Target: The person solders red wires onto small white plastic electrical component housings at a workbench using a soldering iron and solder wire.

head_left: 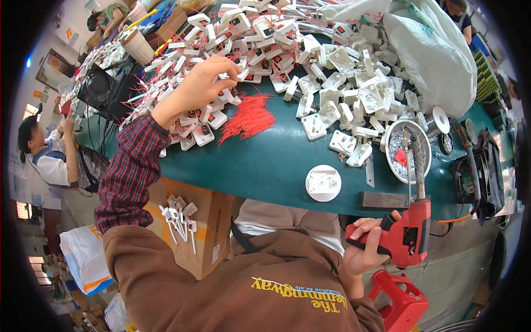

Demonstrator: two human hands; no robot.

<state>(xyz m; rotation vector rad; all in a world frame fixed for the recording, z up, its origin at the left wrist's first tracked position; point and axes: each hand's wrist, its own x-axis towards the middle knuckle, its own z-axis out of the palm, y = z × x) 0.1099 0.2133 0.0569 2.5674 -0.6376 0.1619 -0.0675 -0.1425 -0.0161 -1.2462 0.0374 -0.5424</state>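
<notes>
My left hand (206, 84) reaches over a heap of white plastic modules with red wires (207, 119). Its thumb and index finger curl together in a pinch, and whatever lies between the tips is too small to make out. Just beside it lies a bundle of short red wires (249, 116). My right hand (369, 243) is wrapped round the handle of a red soldering gun (410, 235). The gun's long metal tip points away from me, over a white bowl (390, 160). A round white holder (323, 191) with a white plastic housing (324, 180) in it sits near the table's front edge.
Loose white housings (343, 105) spread across the green table (243, 171), beside a large white plastic bag (428, 55). A dark metal block (381, 200) lies by the front edge. Below are a cardboard box (215, 221) and a red stool (395, 304). Another person (52, 160) sits at left.
</notes>
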